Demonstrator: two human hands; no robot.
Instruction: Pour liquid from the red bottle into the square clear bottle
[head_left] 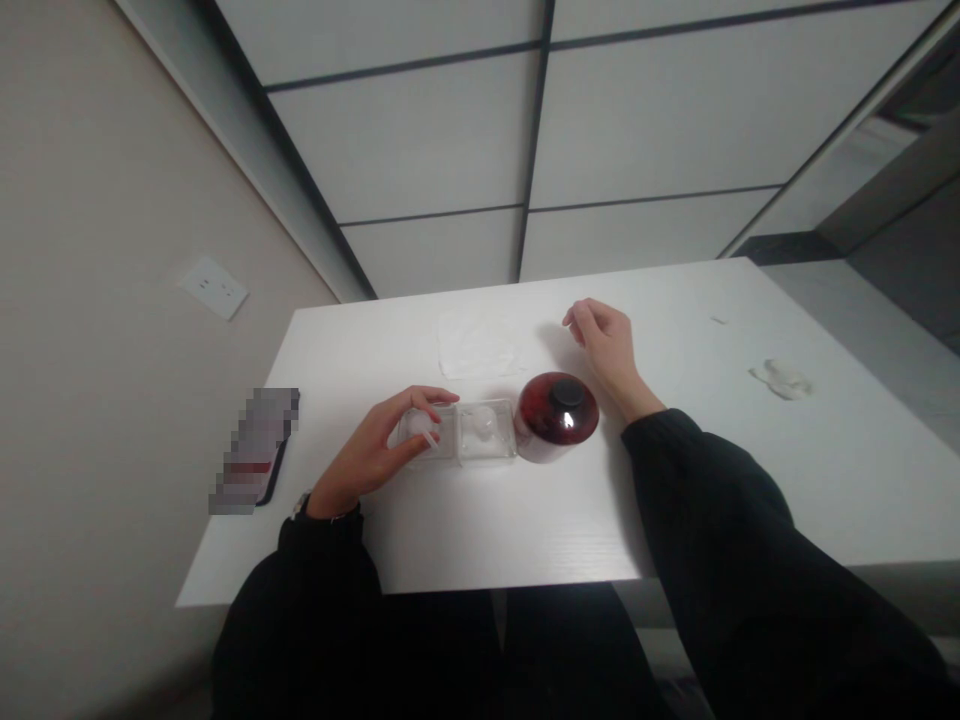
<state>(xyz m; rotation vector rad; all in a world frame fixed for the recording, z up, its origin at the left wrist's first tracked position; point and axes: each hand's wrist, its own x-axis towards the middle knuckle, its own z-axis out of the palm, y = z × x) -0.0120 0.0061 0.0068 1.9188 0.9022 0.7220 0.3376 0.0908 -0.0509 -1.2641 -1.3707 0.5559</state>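
A clear two-compartment box (487,450) lies on the white table, with a whitish roundish thing in each compartment. My left hand (394,430) is curved around the box's left end, thumb at the near side and fingers along the far side. Against the box's right end stands a dark red jar (541,412) with a black knob on top. Beyond the jar is my right hand (602,335), its fingers curled and pressed together; whatever they might hold is hidden. A thin transparent flat piece (480,350) lies behind the box.
A phone (259,450), partly blurred out, lies at the left of the white table (510,540). Crumpled white tissue (782,379) and a small scrap (718,320) are on the right. A wall with a socket (215,288) borders the left side; white panels (442,150) stand behind.
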